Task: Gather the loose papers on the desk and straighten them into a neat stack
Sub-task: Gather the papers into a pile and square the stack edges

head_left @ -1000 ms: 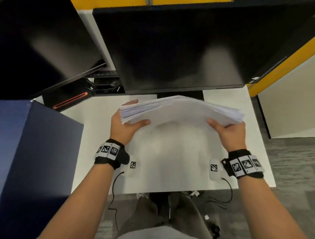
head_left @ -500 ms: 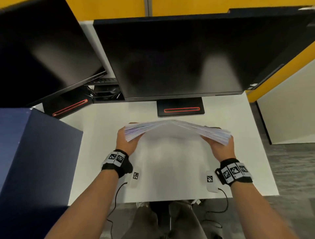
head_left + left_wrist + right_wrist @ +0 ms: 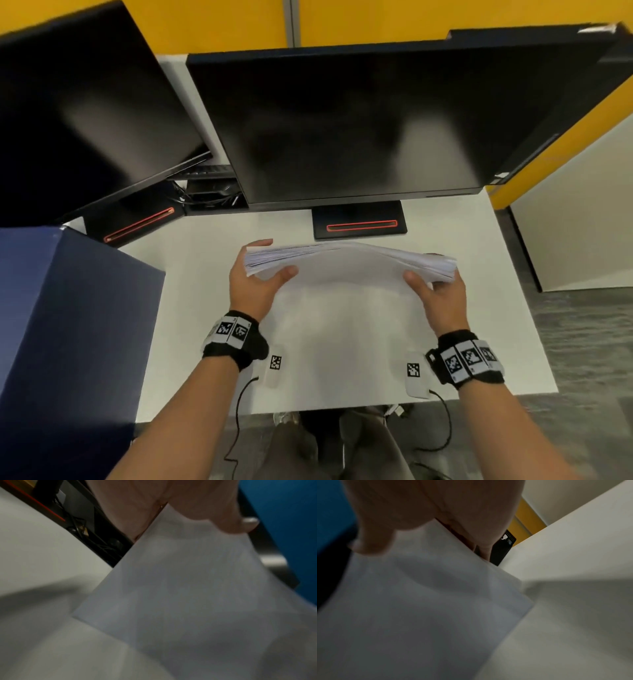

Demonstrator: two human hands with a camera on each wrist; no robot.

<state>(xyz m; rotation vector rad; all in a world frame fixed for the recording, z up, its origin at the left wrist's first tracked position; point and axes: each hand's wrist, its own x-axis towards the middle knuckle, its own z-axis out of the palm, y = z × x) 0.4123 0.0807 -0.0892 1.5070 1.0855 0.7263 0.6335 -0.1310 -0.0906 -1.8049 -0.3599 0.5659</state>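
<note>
So going left to right: left hand [image 3: 251, 287] grips the left end of the paper stack [image 3: 349, 263], thumb on the near face, fingers [image 3: 260, 244] curled round behind. Stack stands on its long edge on the white surface [image 3: 205, 274], bowed up in the middle, just in front of the monitor base [image 3: 359, 224]. Right hand [image 3: 442, 298] clamps the right end the same way.
</note>
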